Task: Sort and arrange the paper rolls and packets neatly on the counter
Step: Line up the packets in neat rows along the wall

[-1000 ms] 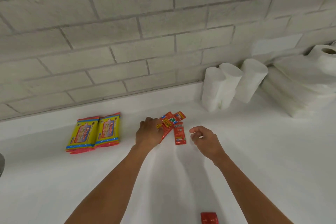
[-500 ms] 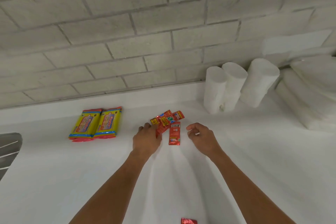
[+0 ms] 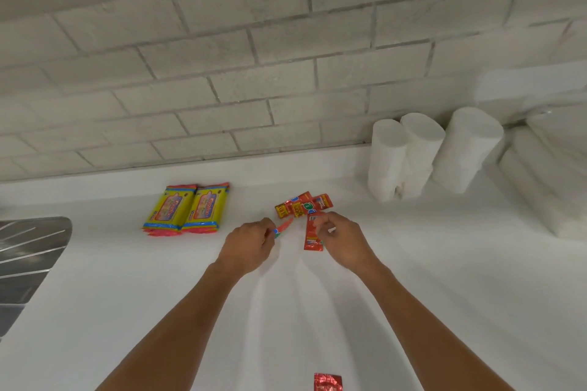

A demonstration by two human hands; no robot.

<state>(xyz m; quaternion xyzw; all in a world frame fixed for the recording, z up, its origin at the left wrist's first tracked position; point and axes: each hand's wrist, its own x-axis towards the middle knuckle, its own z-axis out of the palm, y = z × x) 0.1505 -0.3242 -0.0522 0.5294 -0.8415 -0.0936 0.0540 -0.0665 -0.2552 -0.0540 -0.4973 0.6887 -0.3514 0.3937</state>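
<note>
On the white counter (image 3: 413, 295), both hands work at a small cluster of red sauce sachets (image 3: 301, 207) that lie fanned and overlapping near the back edge. The left hand (image 3: 246, 246) has its fingers curled and pinches one thin red sachet (image 3: 283, 227) by its near end — the sachet slants up toward the cluster. The right hand (image 3: 341, 241) is curled too, thumb and fingertips pinching the upper part of a long red sachet (image 3: 312, 236) that lies lengthwise on the counter just below the cluster.

To the left, well apart from the hands, two yellow plastic packets with red edges (image 3: 187, 209) lie side by side, touching. At the right, three upright white paper rolls (image 3: 422, 152) stand against the grey brick-pattern tiled wall (image 3: 222, 57) — two touching, the third just beside them. Further right lie more white paper rolls on their sides (image 3: 546, 178), blurred.

A single shiny red sachet (image 3: 327, 382) sits at the near edge. A grooved metal drainer (image 3: 28, 247) shows at the far left.
</note>
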